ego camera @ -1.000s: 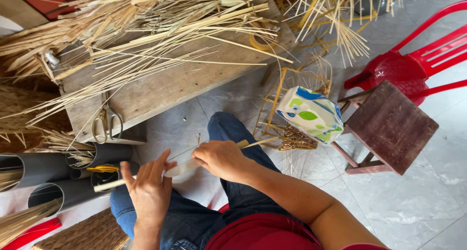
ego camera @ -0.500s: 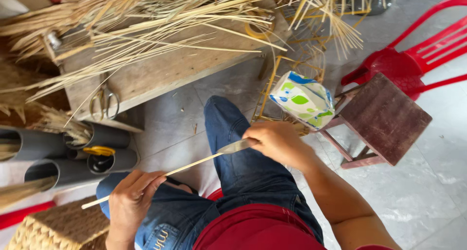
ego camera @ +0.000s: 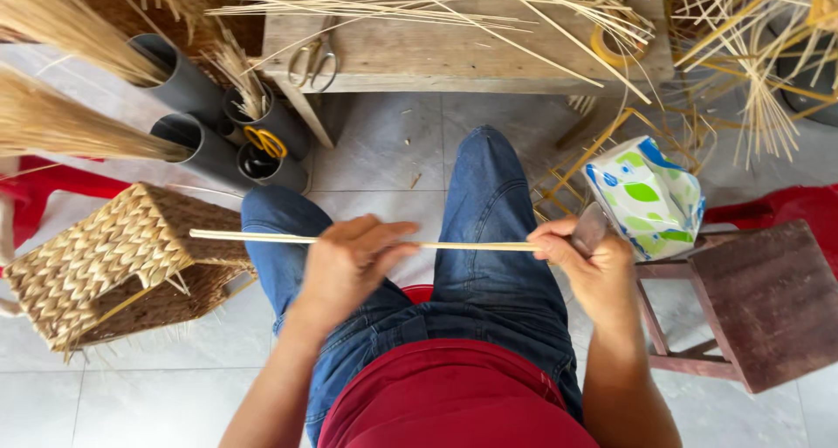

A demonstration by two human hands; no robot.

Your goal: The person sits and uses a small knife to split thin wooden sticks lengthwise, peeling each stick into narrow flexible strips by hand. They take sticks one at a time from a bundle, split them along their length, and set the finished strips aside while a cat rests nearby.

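Across both knees, at frame centre, a thin pale bamboo strip (ego camera: 288, 237) lies nearly level, running from 9 o'clock toward 3 o'clock. Left hand (ego camera: 349, 260) pinches it near mid-length, thumb and fingers closed on the strip. Right hand (ego camera: 587, 260) is clenched at the strip's 3 o'clock end around a small flat blade (ego camera: 590, 228); whether the edge is touching the strip cannot be told.

Surroundings: woven basket (ego camera: 105, 265) at 9 o'clock, just beside the left knee; grey tubes (ego camera: 205, 143) with straw bundles at 10 o'clock; wooden bench (ego camera: 454, 51) at 12 o'clock carrying loose slivers and scissors (ego camera: 314, 62); patterned bag (ego camera: 650, 195) on a small brown stool (ego camera: 768, 300) at 3 o'clock.

Risks, as judged:
- Blade and left fingers share one line. A slip along the strip toward 9 o'clock could run the edge toward that hand.
- Free end overhangs toward the basket unsupported. It may flex or whip, letting the cut wander off the grain.
- Thin strip: too steep an angle could split or snap it.
- Blade sits over the right thigh; a downward slip meets denim.
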